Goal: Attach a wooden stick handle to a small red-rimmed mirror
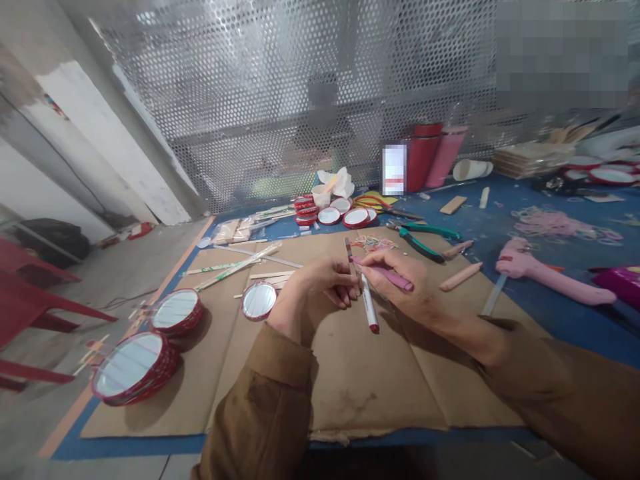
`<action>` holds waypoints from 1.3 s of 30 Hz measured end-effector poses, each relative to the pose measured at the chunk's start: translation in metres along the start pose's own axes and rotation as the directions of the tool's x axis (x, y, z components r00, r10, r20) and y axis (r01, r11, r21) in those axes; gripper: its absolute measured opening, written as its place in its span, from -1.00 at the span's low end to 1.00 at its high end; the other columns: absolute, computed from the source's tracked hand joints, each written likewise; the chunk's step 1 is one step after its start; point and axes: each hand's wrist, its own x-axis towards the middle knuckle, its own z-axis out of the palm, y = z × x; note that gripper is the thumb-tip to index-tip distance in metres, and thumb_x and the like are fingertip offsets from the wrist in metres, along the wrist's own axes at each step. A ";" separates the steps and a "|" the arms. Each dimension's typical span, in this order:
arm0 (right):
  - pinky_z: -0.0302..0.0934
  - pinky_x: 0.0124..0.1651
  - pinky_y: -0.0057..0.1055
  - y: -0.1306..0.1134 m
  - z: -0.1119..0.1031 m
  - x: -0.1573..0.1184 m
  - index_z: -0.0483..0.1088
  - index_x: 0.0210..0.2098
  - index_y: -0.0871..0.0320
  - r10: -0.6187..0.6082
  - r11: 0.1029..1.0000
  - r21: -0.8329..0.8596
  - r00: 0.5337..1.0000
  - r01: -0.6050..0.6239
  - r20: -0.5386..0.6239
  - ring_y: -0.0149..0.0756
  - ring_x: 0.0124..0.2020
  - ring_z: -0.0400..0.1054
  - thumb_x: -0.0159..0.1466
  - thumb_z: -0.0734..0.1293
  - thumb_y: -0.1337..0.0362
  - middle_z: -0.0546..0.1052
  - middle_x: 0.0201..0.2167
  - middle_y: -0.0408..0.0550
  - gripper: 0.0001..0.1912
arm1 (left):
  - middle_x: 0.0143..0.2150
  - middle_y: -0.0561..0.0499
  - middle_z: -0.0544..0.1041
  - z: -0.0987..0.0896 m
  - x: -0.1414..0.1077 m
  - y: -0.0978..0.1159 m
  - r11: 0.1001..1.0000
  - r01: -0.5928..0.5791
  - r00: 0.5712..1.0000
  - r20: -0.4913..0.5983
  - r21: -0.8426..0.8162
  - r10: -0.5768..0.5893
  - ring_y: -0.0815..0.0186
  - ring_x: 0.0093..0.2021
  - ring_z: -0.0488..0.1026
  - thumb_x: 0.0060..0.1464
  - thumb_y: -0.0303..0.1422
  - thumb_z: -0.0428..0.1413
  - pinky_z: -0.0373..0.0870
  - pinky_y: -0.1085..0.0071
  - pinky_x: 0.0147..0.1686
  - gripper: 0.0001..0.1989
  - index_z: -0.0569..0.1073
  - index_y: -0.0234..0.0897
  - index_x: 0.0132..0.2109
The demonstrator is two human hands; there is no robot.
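Observation:
My left hand (336,281) is closed around a thin, flat wooden stick (349,250) that stands up from the fingertips and has darker bands. In my right hand (407,277) is a slim pink pen-shaped tool (395,277), its tip close to the stick; its exact kind I cannot make out. Just below the hands, a white marker (369,303) with a red end lies on the brown cardboard sheet (350,380). A small red-rimmed drum (259,301) rests left of my left hand, beside pale wooden sticks (273,275).
Two larger red drums (130,367) stand at the cardboard's left edge. Behind lie small drums (356,217), rubber bands (375,243) and green-handled pliers (420,241). To the right is a pink glue gun (550,270). A lit phone (395,170) and red bottle (425,157) stand against perforated metal.

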 end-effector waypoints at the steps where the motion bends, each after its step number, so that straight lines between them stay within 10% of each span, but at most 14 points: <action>1: 0.29 -0.13 -0.26 0.000 0.000 0.000 0.40 -0.22 0.05 0.008 1.000 -0.004 1.000 -0.008 0.005 -0.22 -0.22 0.44 0.31 0.25 0.25 0.54 -0.27 -0.09 -0.89 | -0.52 0.04 0.51 0.000 0.000 0.000 1.000 0.001 1.000 0.002 -0.002 -0.001 0.42 -0.57 0.47 0.03 -0.24 0.22 0.46 0.43 -0.42 -0.75 0.43 -0.37 -0.35; 33: 0.28 -0.16 -0.34 -0.001 0.002 -0.003 0.43 -0.22 0.08 0.007 1.000 0.026 1.000 -0.008 0.014 -0.26 -0.25 0.45 0.29 0.27 0.23 0.56 -0.29 -0.10 -0.88 | -0.53 0.05 0.49 0.001 -0.003 0.005 0.999 0.021 1.000 -0.017 -0.032 -0.021 0.42 -0.57 0.47 0.11 -0.37 0.16 0.46 0.44 -0.43 -0.86 0.42 -0.38 -0.30; 39: 0.25 -0.43 -0.42 -0.007 -0.015 0.004 0.41 -0.24 0.10 0.143 0.980 0.187 0.906 -0.073 -0.398 -0.40 -0.57 0.33 0.31 0.27 0.14 0.44 -0.54 -0.20 -0.83 | -0.48 0.03 0.50 0.003 -0.003 0.003 0.999 0.010 0.999 -0.047 -0.047 -0.013 0.43 -0.58 0.47 0.15 -0.27 0.14 0.46 0.47 -0.49 -0.77 0.41 -0.39 -0.33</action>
